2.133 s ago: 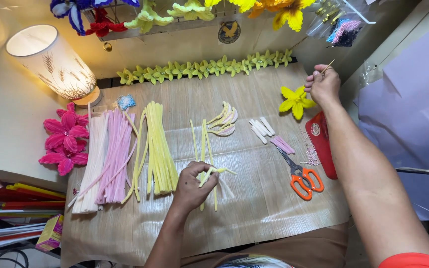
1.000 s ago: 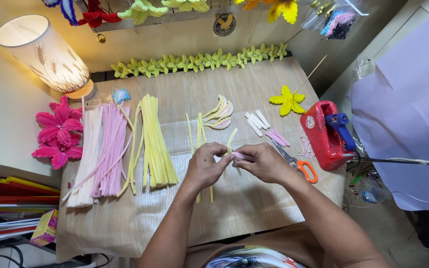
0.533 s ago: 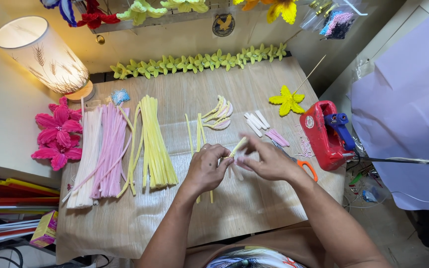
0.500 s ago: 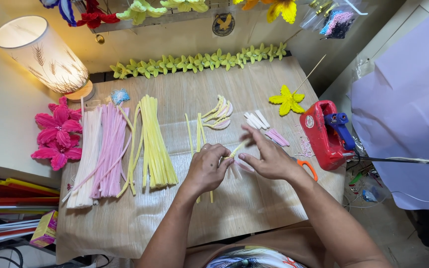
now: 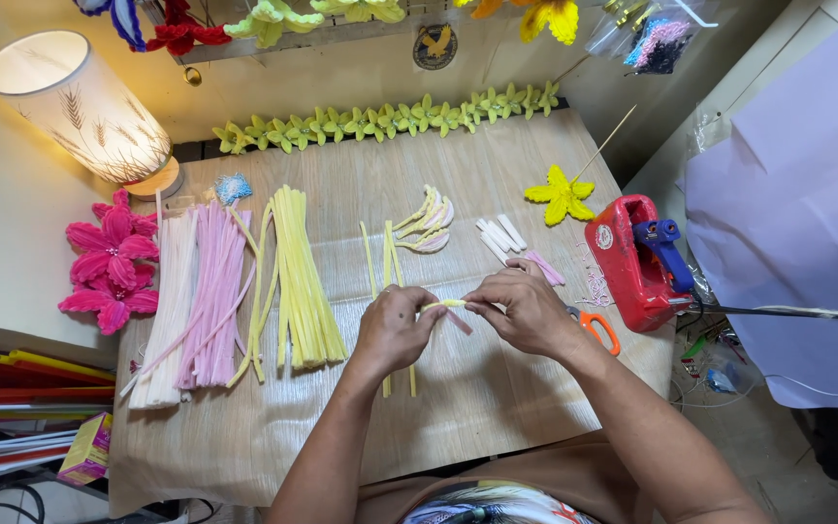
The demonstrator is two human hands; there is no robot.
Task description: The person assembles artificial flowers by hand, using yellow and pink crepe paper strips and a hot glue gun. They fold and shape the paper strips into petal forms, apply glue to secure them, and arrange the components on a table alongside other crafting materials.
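Note:
Over the middle of the wooden table (image 5: 497, 408), my left hand (image 5: 395, 330) and my right hand (image 5: 526, 309) pinch the two ends of a short pale yellow pipe cleaner piece (image 5: 445, 306), and a pink bit hangs under it. Beneath my left hand lie a few long yellow pipe cleaners (image 5: 387, 262). Curled yellow and pink petal shapes (image 5: 426, 223) sit just beyond, with short white and pink pieces (image 5: 503, 234) to their right.
Bundles of white (image 5: 167, 311), pink (image 5: 210, 291) and yellow pipe cleaners (image 5: 303, 281) lie at left. Orange scissors (image 5: 596, 328), a red glue gun (image 5: 637, 262) and a yellow flower on a stick (image 5: 560, 192) are at right. A lit lamp (image 5: 80, 112), pink flowers (image 5: 109, 262) and a row of green flowers (image 5: 390, 118) line the back.
My right hand came back from the far right edge, where it set down the yellow flower, and joined my left hand at the table's middle. Both now grip the short yellow piece.

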